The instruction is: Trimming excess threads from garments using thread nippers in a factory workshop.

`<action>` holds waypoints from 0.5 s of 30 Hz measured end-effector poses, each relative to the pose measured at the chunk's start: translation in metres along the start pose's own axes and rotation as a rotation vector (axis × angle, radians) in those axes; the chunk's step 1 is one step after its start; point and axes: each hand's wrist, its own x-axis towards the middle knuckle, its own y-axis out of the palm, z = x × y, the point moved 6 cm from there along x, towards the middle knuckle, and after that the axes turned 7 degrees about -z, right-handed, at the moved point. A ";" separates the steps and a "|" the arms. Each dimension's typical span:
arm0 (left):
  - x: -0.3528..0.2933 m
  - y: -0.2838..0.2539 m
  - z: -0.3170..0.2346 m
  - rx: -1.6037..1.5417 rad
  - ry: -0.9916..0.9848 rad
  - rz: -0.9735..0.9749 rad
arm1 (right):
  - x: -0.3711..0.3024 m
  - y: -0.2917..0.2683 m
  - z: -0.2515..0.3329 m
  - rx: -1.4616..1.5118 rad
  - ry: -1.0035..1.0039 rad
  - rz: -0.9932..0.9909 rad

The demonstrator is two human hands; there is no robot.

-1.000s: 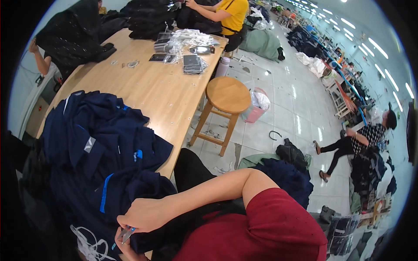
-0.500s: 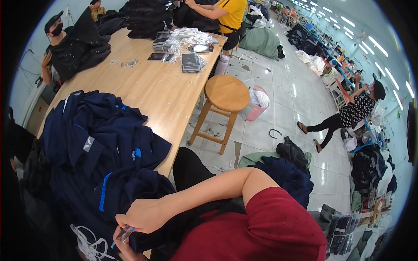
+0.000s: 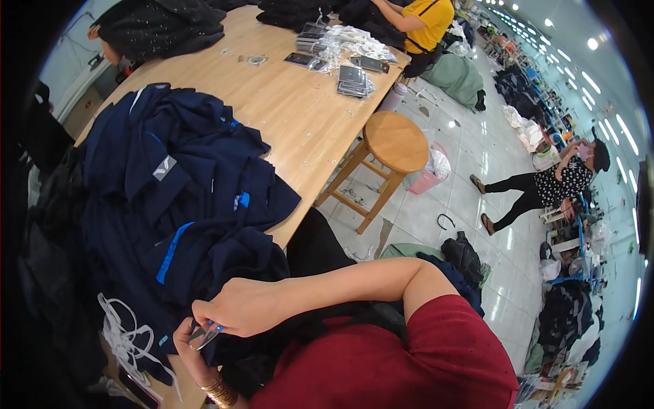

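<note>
In my right hand [image 3: 248, 307] is a small pair of thread snips [image 3: 202, 337] with metal blades and a bit of blue at the handle. The blades point down toward my left hand [image 3: 189, 349], whose fingers are bent closed at the edge of a navy garment [image 3: 231, 262]. What exactly those fingertips pinch is partly hidden. The cloth belongs to a heap of navy garments [image 3: 184, 157] with bright blue trim and a grey patch, spread over the table's near left. Gold bangles [image 3: 219, 391] circle my left wrist.
White cords [image 3: 126, 334] lie left of my hands on the wooden table [image 3: 293, 102]. Farther back are packaged tags [image 3: 354, 80], white strings and dark garments. A round stool [image 3: 396, 142] and pink bin [image 3: 430, 170] stand right. Co-workers are behind the table and in the aisle.
My view has shifted, so the table and stool sit farther right and higher. Both hands stay together at the cloth with the snips. The person in the aisle has lowered an arm slightly.
</note>
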 end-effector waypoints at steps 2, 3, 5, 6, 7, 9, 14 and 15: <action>0.002 -0.007 0.003 -0.010 -0.018 0.018 | 0.001 0.000 0.000 0.038 0.002 -0.019; 0.002 -0.007 0.004 -0.022 -0.032 0.048 | 0.002 0.000 0.001 0.049 0.015 -0.007; 0.000 -0.008 0.005 -0.023 -0.037 0.015 | 0.003 0.002 0.000 0.059 0.031 0.007; -0.001 -0.008 0.004 -0.024 -0.039 -0.014 | 0.003 0.002 0.001 0.056 0.020 -0.009; -0.001 -0.008 0.003 -0.024 -0.041 -0.014 | 0.004 0.002 0.001 0.055 0.009 -0.024; -0.001 -0.004 0.000 -0.015 -0.009 0.030 | 0.004 0.001 0.002 0.059 0.024 -0.006; -0.004 -0.007 0.004 -0.059 -0.015 0.009 | 0.002 -0.003 0.002 0.058 0.043 -0.010; -0.005 -0.011 0.006 -0.045 -0.014 -0.043 | 0.001 -0.005 0.002 0.066 0.035 -0.039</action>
